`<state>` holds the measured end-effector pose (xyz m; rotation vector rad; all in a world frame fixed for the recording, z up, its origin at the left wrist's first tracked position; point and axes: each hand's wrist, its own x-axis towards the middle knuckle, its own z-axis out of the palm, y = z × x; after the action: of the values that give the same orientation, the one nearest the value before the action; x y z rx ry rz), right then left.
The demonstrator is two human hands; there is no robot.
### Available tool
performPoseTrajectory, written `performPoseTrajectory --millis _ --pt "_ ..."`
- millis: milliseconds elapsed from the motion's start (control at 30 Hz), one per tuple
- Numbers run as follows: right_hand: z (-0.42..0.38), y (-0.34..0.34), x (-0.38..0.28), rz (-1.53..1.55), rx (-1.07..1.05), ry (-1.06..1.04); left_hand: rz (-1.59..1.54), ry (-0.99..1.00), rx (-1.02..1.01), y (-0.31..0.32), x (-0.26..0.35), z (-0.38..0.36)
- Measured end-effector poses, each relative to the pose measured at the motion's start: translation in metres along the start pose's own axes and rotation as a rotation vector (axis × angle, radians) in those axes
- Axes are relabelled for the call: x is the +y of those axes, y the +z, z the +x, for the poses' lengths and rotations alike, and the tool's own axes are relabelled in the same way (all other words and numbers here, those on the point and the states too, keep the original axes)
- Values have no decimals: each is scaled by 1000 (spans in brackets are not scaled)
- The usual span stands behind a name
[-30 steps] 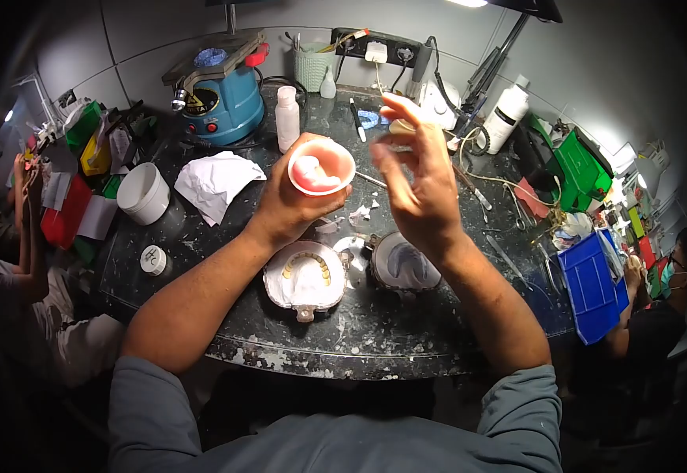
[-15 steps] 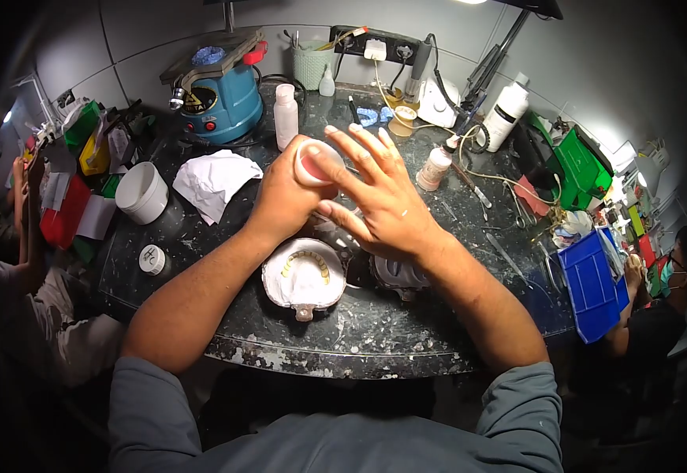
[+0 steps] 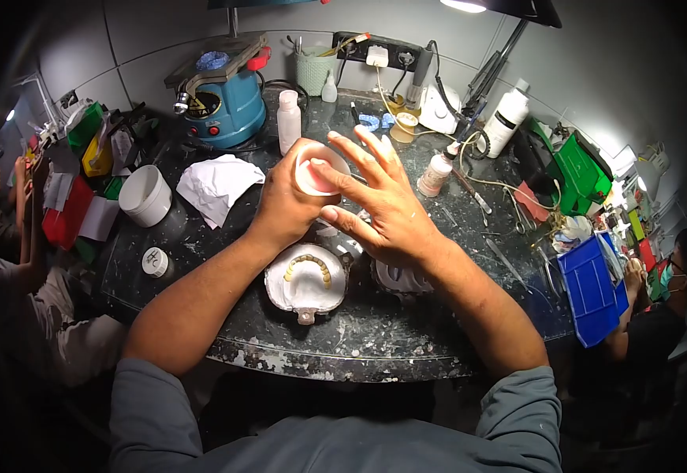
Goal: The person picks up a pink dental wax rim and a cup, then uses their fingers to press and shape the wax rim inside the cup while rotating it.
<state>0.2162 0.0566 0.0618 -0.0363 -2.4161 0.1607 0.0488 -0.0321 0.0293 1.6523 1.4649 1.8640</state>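
My left hand (image 3: pixel 286 193) is wrapped round a small white cup (image 3: pixel 340 163) with pink material inside, tilted toward me. My right hand (image 3: pixel 383 201) has its fingers spread, and its index fingertip reaches into the cup's mouth at the pink material. Below the hands, a white plaster dental model (image 3: pixel 306 296) with a yellowish arch of teeth lies on the dark bench. A second model (image 3: pixel 401 277) sits partly hidden under my right forearm.
Round about stand a white tub (image 3: pixel 145 195), a lidded jar (image 3: pixel 155 262), crumpled white cloth (image 3: pixel 219 183), pink bottle (image 3: pixel 289 122), blue machine (image 3: pixel 229 110), liquid bottle (image 3: pixel 435 173) and blue tray (image 3: pixel 592 288). People sit at both sides.
My right index finger has shifted slightly within the cup's mouth, and more of the cup's rim shows. The whole view has moved a little.
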Motion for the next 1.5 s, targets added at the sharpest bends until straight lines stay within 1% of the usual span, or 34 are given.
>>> performPoseTrajectory --millis 33,100,133,167,233,267,333,433,467,500,567,600,633,700,733,833,867,933,967,1000,1033,1100,1167,1233,1267,1300,1367,1433,1500 --pt "0 0 -1 -118 -24 -6 3 1 2 -1 -1 0" --pt "2 -2 -4 -150 7 -24 -57 -26 -18 -2 -3 3" --pt "2 -1 -5 31 87 1 -37 -37 -33 -3 -2 5" --pt "2 -1 -6 214 164 26 -82 -44 -61 -5 -1 6" --pt "2 -3 -3 230 212 61 -185 -78 -59 -6 -5 6" --pt "1 -4 -2 255 209 85 -184 -77 -54 -8 -4 7" --pt "0 -5 -2 276 207 109 -137 -175 -67 -11 1 10" --pt "1 -7 -4 228 216 75 -92 -128 -65 -13 15 12" --pt "2 -9 -6 217 247 35 8 -55 -72 -13 24 12" --pt "3 -11 -8 205 279 -4 8 -54 -72 -11 23 12" --pt "4 -16 -9 178 283 -33 46 -68 22 -8 20 10" --pt "4 -17 -9 153 288 -64 95 -39 -59 -14 17 12" --pt "5 -17 -8 153 288 -65 96 -39 -58 -12 15 12" --pt "4 -15 -4 111 268 -77 -239 -4 -52 -4 17 9" --pt "3 -14 -3 110 269 -75 -83 -26 -112 -7 19 8" --pt "3 -11 -2 120 255 -90 -62 28 -103 -4 18 4" --pt "4 -10 -5 140 263 -74 -18 43 -126 -6 16 4" --pt "4 -11 -7 160 270 -58 -33 67 -113 -4 15 3" --pt "4 -12 -6 109 208 -91 -47 92 -102 -3 14 3" --pt "4 -13 -6 57 145 -124 -10 158 -73 -2 9 4" --pt "4 -12 -6 58 145 -124 -9 157 -73 -1 7 4" --pt "1 -11 -6 207 145 -99 84 122 -43 1 4 4" --pt "1 -9 -3 235 152 -127 34 103 -54 0 3 3" --pt "2 -12 -2 353 18 -40 55 44 -2 0 -1 4" --pt "0 -8 -1 471 91 -35 88 65 -11 -2 -3 4" --pt "-4 1 -4 689 198 13 88 66 -13 -1 -1 4" --pt "-3 4 2 641 291 -80 2 21 -19 -2 3 3" --pt "-1 -1 -4 533 213 -41 -13 21 -23 -2 3 2" --pt "1 -11 -10 328 20 -32 -69 61 -33 -2 1 3"
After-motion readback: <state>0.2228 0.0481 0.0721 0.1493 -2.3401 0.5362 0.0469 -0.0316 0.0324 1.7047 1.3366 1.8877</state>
